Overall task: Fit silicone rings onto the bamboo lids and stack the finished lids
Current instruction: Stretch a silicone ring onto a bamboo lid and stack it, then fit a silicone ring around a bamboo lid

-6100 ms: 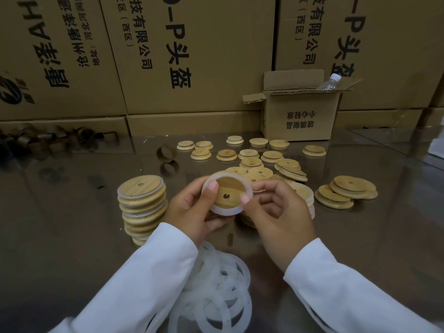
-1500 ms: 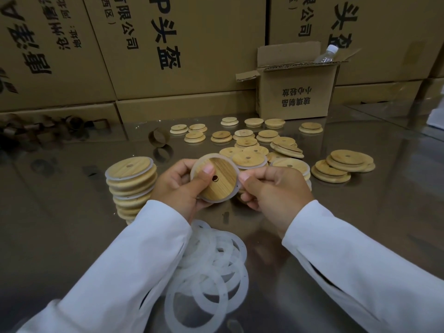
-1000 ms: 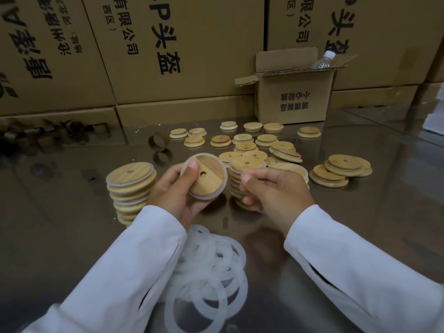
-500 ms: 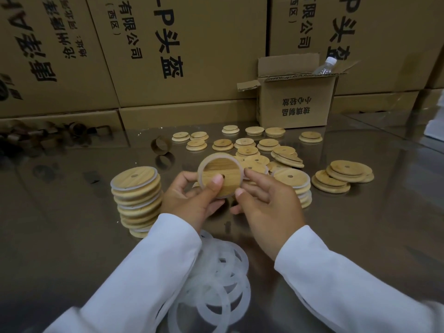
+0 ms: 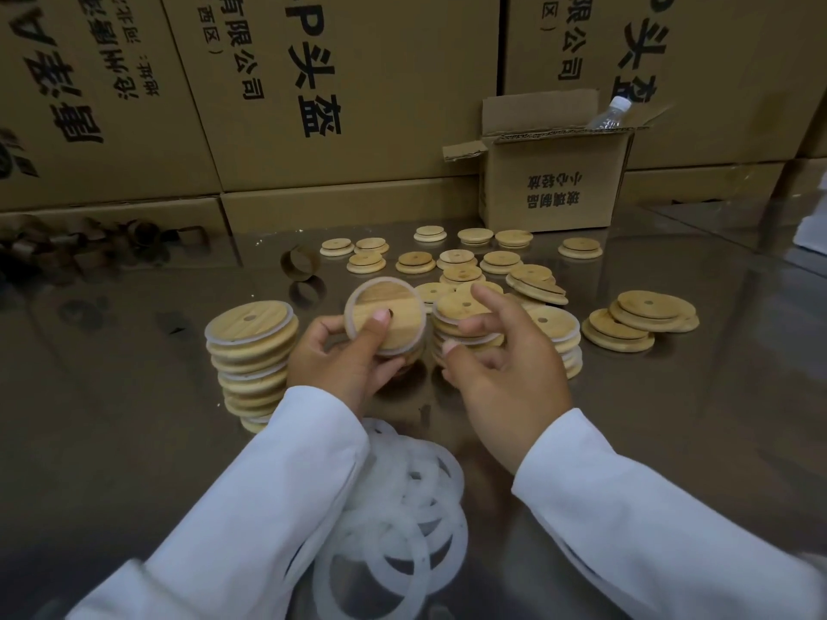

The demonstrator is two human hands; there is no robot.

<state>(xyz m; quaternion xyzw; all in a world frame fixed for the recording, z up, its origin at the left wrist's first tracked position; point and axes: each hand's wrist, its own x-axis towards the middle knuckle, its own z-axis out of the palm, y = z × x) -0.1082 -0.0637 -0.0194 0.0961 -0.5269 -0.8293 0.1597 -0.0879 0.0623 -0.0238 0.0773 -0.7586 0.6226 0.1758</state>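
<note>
Shiny tbl (image 5: 112, 440) w/ lids (image 5: 456, 258), cartons (image 5: 380, 105) behind

Pale tan bamboo lids (image 5: 461, 274) with straight grain, translucent milky-white silicone rings (image 5: 402, 507), white sleeves (image 5: 277, 485), glossy dark grey-brown tabletop (image 5: 112, 396), brown cardboard cartons (image 5: 358, 82) printed with black characters, clear bottle (image 5: 611, 116) with white cap

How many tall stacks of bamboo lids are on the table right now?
3. The left stack stands beside the left hand, the middle stack just behind the right hand, and the right stack to its right. Another may hide behind the held lid.
</note>
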